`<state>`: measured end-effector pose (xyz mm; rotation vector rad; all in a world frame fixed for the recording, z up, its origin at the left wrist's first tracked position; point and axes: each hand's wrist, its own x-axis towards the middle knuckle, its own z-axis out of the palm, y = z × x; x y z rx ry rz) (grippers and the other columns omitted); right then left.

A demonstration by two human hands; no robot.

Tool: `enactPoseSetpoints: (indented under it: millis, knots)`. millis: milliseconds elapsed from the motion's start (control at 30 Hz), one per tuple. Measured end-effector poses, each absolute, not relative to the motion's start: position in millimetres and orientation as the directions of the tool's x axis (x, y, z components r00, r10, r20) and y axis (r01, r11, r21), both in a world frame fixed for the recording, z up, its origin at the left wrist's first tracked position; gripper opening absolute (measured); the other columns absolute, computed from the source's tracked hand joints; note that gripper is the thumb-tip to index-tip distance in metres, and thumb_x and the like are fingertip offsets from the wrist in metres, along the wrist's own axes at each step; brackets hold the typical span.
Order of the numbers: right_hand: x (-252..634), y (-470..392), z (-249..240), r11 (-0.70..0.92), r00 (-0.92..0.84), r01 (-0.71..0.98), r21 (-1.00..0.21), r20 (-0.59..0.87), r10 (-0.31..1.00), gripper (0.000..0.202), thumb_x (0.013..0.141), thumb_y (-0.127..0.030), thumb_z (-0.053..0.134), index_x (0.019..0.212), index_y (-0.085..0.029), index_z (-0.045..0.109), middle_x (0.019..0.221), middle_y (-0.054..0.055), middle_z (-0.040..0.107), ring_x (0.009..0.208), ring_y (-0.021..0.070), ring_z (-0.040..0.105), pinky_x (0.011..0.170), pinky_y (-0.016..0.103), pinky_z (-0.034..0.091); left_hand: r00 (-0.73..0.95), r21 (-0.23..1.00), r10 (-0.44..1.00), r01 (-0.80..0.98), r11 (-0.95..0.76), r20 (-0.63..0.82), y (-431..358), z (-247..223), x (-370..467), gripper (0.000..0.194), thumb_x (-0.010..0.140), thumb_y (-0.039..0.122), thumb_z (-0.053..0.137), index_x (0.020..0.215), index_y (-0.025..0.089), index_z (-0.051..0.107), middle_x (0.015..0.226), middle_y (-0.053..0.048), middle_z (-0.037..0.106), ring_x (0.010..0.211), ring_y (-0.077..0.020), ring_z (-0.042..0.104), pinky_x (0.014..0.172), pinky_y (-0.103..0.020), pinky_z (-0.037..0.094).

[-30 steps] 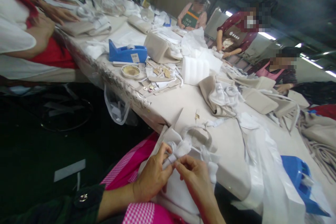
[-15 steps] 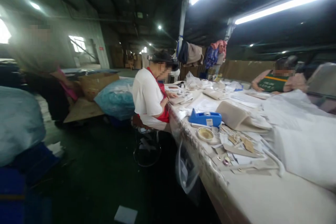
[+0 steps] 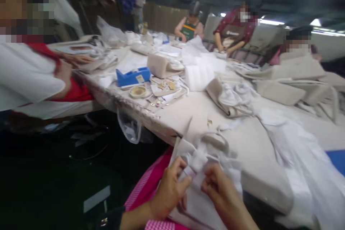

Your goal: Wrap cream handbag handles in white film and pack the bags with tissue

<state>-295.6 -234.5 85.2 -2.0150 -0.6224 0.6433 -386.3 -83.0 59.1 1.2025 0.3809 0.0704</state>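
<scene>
At the front of the table, a pale beige bag-like piece with a looped handle leans against the edge, tilted toward me. White crumpled wrapping is bunched around its upper part. My left hand is closed, thumb and fingers pinching a small white tag-like piece over the beige piece. Just to the right, my right hand has its fingers curled together close to the wrapping. Blur hides what, if anything, lies between them.
A blue tape dispenser, a tape roll and small scraps lie left of centre. A folded beige piece with white stuffing lies ahead. White sheeting hangs at right. A co-worker in white and red sits at left; several others sit beyond.
My view has swung right and down, from the aisle to the table in front of me. Both my hands and the beige piece have come into view.
</scene>
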Motion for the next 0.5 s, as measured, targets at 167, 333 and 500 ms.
enactPoseSetpoints:
  millis: [167,333,500]
  knots:
    - [-290.1,-215.4,88.9,-0.443,0.786,0.022,-0.896,-0.258,0.562,0.024,0.068,-0.014,0.048,0.089,-0.023,0.04,0.066,-0.005,0.053,0.059,0.0146,0.049,0.059,0.028,0.036,0.937,0.896,0.198,0.192,0.401,-0.289,-72.5,63.5,-382.1,0.034,0.084,0.041,0.065,0.093,0.022,0.038,0.075,0.006,0.06,0.031,-0.0082,0.051,0.028,-0.016,0.038]
    - [-291.9,-205.4,75.5,-0.385,0.81,-0.016,-0.923,-0.238,0.536,0.025,0.07,-0.011,0.048,0.091,-0.023,0.041,0.066,-0.005,0.053,0.062,0.0155,0.051,0.06,0.027,0.036,0.941,0.878,0.146,0.219,0.427,-0.306,-71.3,66.1,-382.1,0.036,0.083,0.042,0.066,0.094,0.021,0.038,0.082,0.003,0.064,0.033,-0.0107,0.056,0.028,-0.015,0.035]
    - [-291.0,-190.2,63.6,-0.181,0.807,-0.11,-0.977,-0.194,0.557,0.031,0.065,-0.01,0.053,0.091,-0.023,0.042,0.086,0.001,0.064,0.083,0.0206,0.061,0.073,0.031,0.046,0.94,0.914,0.165,0.232,0.334,-0.299,-70.1,66.2,-379.0,0.034,0.084,0.045,0.062,0.098,0.02,0.043,0.079,0.002,0.063,0.034,-0.0103,0.056,0.03,-0.016,0.036]
